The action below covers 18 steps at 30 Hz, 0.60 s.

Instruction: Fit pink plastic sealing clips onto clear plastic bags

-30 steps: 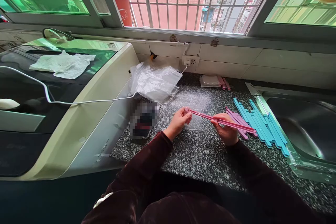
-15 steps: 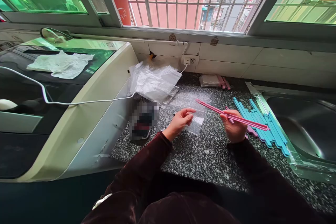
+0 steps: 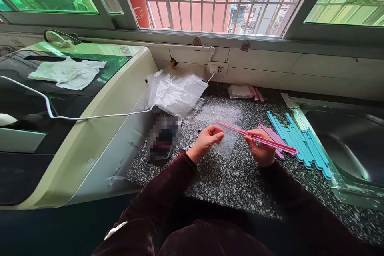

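Between the thumb and fingers of my right hand (image 3: pixel 261 149) is a long pink plastic strip (image 3: pixel 274 144), its far end slanting up to the left. That end reaches over a small clear plastic bag (image 3: pixel 225 144). My left hand (image 3: pixel 209 141) pinches the bag at its left edge. More pink strips (image 3: pixel 271 134) lie on the counter just behind my right hand. Beside them to the right is a loose pile of several blue strips (image 3: pixel 300 140).
A metal sink (image 3: pixel 345 136) lies to the right on the speckled counter (image 3: pixel 222 184). A heap of clear plastic bags (image 3: pixel 177 92) is at the back, near a wall socket (image 3: pixel 217 69). A blurred dark object (image 3: pixel 163 138) and a large appliance (image 3: pixel 120 100) with a white cable (image 3: pixel 99 117) stand left.
My right hand has moved left with the pink strip, whose far end now lies over the bag's top. The bag has shifted and spread slightly; my left hand stays nearly in place.
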Each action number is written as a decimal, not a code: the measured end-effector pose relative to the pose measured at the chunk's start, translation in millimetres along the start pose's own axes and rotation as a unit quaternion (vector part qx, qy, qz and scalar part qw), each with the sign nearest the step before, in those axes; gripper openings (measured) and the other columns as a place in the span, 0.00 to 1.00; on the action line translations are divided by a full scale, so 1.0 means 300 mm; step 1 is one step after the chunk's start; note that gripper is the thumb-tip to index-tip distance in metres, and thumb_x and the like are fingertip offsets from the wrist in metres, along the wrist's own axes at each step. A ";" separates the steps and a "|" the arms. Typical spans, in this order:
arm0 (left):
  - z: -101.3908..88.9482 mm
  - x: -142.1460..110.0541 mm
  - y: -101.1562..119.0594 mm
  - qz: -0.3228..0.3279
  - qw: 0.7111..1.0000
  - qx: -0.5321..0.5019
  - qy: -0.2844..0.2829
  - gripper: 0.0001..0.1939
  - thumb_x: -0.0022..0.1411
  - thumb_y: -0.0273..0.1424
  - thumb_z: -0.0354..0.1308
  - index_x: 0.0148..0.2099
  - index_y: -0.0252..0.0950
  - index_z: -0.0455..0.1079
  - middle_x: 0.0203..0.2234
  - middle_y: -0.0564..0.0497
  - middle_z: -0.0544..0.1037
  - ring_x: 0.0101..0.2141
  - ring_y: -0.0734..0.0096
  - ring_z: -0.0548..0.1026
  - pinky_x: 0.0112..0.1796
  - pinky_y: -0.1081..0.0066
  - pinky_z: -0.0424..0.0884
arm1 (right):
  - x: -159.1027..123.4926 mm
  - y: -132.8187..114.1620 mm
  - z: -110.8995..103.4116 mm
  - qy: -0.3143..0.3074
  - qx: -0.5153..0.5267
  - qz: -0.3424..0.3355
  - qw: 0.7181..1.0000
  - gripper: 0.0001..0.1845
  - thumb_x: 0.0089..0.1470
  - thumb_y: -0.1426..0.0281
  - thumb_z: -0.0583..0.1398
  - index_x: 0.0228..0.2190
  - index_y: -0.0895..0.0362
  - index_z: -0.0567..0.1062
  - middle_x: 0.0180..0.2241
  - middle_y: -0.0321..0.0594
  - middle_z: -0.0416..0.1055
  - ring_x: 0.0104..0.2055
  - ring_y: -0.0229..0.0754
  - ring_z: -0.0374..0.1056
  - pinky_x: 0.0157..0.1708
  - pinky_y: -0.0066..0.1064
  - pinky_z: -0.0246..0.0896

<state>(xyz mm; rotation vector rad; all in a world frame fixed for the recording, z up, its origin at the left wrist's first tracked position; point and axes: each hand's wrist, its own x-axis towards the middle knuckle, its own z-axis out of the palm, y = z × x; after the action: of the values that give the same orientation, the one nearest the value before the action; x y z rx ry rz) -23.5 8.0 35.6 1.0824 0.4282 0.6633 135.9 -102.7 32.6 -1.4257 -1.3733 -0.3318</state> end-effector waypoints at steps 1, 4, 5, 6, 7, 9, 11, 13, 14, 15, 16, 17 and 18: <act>0.000 0.000 -0.001 -0.001 1.000 0.004 0.000 0.20 0.39 0.41 0.67 0.27 0.32 0.65 0.16 0.59 0.65 0.17 0.83 0.61 0.21 0.77 0.55 | -0.001 -0.003 0.001 -0.003 0.004 0.001 1.000 0.05 0.48 0.70 0.62 0.31 0.54 0.72 0.28 0.39 0.72 0.31 0.42 0.68 0.33 0.38 0.67; 0.000 0.001 -0.003 -0.007 1.000 0.010 -0.007 0.19 0.41 0.42 0.65 0.25 0.33 0.63 0.15 0.59 0.64 0.17 0.83 0.60 0.21 0.76 0.54 | -0.005 -0.007 0.002 -0.006 0.015 0.000 1.000 0.05 0.48 0.70 0.62 0.31 0.54 0.72 0.29 0.39 0.72 0.31 0.42 0.68 0.33 0.38 0.67; 0.000 0.000 -0.004 -0.009 1.000 0.010 -0.010 0.19 0.42 0.42 0.65 0.24 0.33 0.63 0.14 0.59 0.63 0.17 0.83 0.59 0.21 0.76 0.54 | -0.006 -0.008 0.002 -0.008 0.020 -0.001 1.000 0.05 0.48 0.71 0.62 0.31 0.54 0.72 0.29 0.39 0.72 0.32 0.42 0.68 0.33 0.38 0.66; -0.001 0.000 -0.005 -0.012 1.000 0.010 -0.013 0.19 0.42 0.42 0.64 0.23 0.33 0.62 0.13 0.59 0.63 0.16 0.83 0.59 0.21 0.76 0.53 | -0.008 -0.008 0.003 -0.010 0.027 -0.003 1.000 0.05 0.48 0.71 0.62 0.31 0.54 0.72 0.29 0.39 0.72 0.32 0.42 0.68 0.33 0.38 0.66; -0.001 -0.001 -0.006 -0.016 1.000 0.010 -0.015 0.20 0.43 0.43 0.64 0.22 0.33 0.61 0.13 0.59 0.62 0.16 0.83 0.59 0.21 0.76 0.53 | -0.010 -0.008 0.004 -0.012 0.036 -0.005 0.999 0.05 0.48 0.72 0.62 0.31 0.54 0.72 0.29 0.39 0.71 0.32 0.42 0.68 0.33 0.37 0.66; -0.002 -0.002 -0.008 -0.025 0.999 0.011 -0.016 0.20 0.44 0.43 0.63 0.22 0.33 0.61 0.13 0.58 0.62 0.16 0.83 0.58 0.21 0.76 0.52 | -0.013 -0.010 0.006 -0.017 0.051 -0.010 0.998 0.06 0.48 0.73 0.62 0.32 0.54 0.72 0.29 0.39 0.71 0.32 0.41 0.68 0.33 0.37 0.66; -0.003 -0.002 -0.010 -0.032 0.999 0.011 -0.013 0.20 0.45 0.44 0.62 0.22 0.33 0.61 0.14 0.58 0.62 0.16 0.83 0.58 0.21 0.76 0.51 | -0.015 -0.012 0.009 -0.020 0.057 -0.018 0.998 0.07 0.47 0.74 0.62 0.32 0.54 0.72 0.29 0.38 0.71 0.32 0.41 0.68 0.33 0.37 0.66; -0.005 -0.001 -0.014 -0.034 0.999 0.009 -0.009 0.21 0.46 0.45 0.61 0.21 0.33 0.60 0.14 0.58 0.62 0.16 0.83 0.58 0.21 0.76 0.51 | -0.016 -0.015 0.011 -0.022 0.053 -0.026 0.998 0.08 0.47 0.75 0.62 0.33 0.54 0.72 0.29 0.38 0.71 0.32 0.41 0.67 0.32 0.37 0.66; -0.006 0.000 -0.016 -0.035 0.999 0.008 -0.009 0.21 0.46 0.45 0.61 0.21 0.33 0.60 0.14 0.58 0.61 0.16 0.83 0.57 0.21 0.76 0.51 | -0.016 -0.017 0.012 -0.023 0.052 -0.029 0.998 0.09 0.47 0.75 0.62 0.33 0.54 0.72 0.28 0.38 0.71 0.32 0.41 0.67 0.32 0.37 0.66; -0.007 0.001 -0.019 -0.035 0.999 0.007 -0.008 0.21 0.46 0.45 0.61 0.21 0.33 0.60 0.14 0.58 0.61 0.16 0.83 0.57 0.21 0.75 0.51 | -0.016 -0.018 0.012 -0.024 0.052 -0.032 0.998 0.09 0.47 0.76 0.62 0.33 0.54 0.72 0.28 0.38 0.71 0.32 0.41 0.67 0.32 0.37 0.66; -0.007 0.003 -0.021 -0.036 0.999 0.007 -0.007 0.21 0.46 0.46 0.61 0.21 0.33 0.60 0.14 0.58 0.61 0.16 0.83 0.57 0.21 0.75 0.51 | -0.016 -0.020 0.012 -0.025 0.052 -0.033 0.998 0.09 0.47 0.76 0.62 0.33 0.54 0.72 0.28 0.38 0.71 0.32 0.41 0.67 0.32 0.37 0.66; -0.008 0.004 -0.023 -0.040 0.999 0.005 -0.006 0.21 0.45 0.46 0.61 0.21 0.33 0.60 0.14 0.58 0.61 0.16 0.83 0.57 0.21 0.75 0.51 | -0.015 -0.021 0.011 -0.025 0.052 -0.033 0.998 0.09 0.47 0.76 0.62 0.33 0.54 0.72 0.28 0.38 0.71 0.32 0.41 0.67 0.32 0.36 0.66; -0.008 0.004 -0.024 -0.044 0.999 0.004 -0.004 0.21 0.45 0.45 0.62 0.21 0.33 0.60 0.14 0.58 0.62 0.16 0.83 0.57 0.20 0.76 0.50 | -0.014 -0.022 0.011 -0.025 0.052 -0.034 0.998 0.09 0.47 0.76 0.62 0.33 0.54 0.72 0.28 0.38 0.71 0.32 0.41 0.67 0.32 0.36 0.66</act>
<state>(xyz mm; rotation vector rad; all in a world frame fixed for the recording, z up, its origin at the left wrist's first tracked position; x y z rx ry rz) -22.0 8.3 28.1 1.0661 0.4698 0.5800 127.6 -104.0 31.2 -1.3114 -1.4617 -0.2647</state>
